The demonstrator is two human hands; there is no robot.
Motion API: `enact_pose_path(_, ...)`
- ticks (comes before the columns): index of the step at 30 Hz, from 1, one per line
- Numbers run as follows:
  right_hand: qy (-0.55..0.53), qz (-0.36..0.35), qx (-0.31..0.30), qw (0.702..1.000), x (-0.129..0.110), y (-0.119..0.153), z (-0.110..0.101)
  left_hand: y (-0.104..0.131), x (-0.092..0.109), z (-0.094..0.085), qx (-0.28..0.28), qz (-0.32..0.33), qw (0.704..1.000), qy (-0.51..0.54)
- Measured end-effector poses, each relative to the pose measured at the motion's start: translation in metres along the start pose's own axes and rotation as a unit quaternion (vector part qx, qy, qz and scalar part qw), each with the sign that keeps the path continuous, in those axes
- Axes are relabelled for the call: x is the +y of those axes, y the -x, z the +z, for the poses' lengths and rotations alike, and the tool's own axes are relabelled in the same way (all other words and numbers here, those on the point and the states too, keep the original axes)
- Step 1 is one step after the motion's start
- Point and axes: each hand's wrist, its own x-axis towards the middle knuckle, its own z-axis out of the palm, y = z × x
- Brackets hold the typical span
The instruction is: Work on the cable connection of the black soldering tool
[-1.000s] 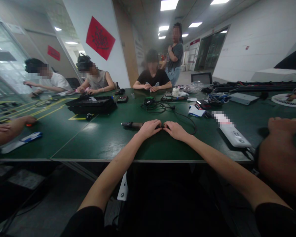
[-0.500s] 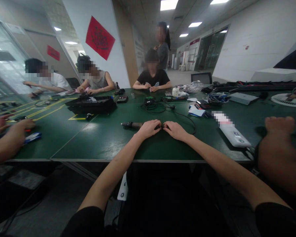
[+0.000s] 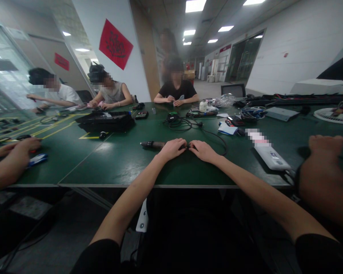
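Observation:
A dark, slim electric screwdriver (image 3: 153, 145) lies on the green table (image 3: 137, 171), its narrow tip pointing left. My left hand (image 3: 173, 147) is closed around its rear part, covering much of the body. Just to the right, my right hand (image 3: 202, 149) pinches the cable end at the back of the screwdriver; the fingertips of both hands nearly meet. From there the black cable (image 3: 225, 142) curves to the right and back toward a loose coil. The exact joint between cable and screwdriver is partly hidden by my fingers.
A black tray (image 3: 105, 122) stands at back left. To the right are a white power bank-like box (image 3: 271, 156), a blue-white cloth (image 3: 228, 128) and cable bundles (image 3: 253, 113). Co-workers' arms rest at the left edge (image 3: 14, 160) and right edge (image 3: 322, 179); several people sit or stand opposite.
Both my hands and the screwdriver keep almost the same place. In the background, a standing person has shifted to the left and is blurred. The co-worker's hand at far left has moved slightly.

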Motion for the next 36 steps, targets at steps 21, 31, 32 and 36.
enact_pose_path(21, -0.001, -0.006, -0.009, 1.0, -0.003, -0.001, -0.003, -0.002, -0.001, 0.003, -0.011, -0.008, 1.0, -0.004)
enact_pose_path(31, 0.005, -0.02, 0.009, 1.0, -0.008, -0.001, -0.005, -0.004, -0.003, 0.004, -0.033, 0.004, 0.999, -0.037)
enact_pose_path(32, 0.01, -0.02, 0.012, 1.0, -0.009, -0.001, -0.006, -0.004, -0.003, 0.004, -0.036, 0.007, 0.998, -0.041)
enact_pose_path(36, 0.038, -0.015, 0.026, 0.999, -0.012, -0.004, -0.008, -0.004, -0.004, 0.004, -0.037, 0.007, 0.998, -0.053)
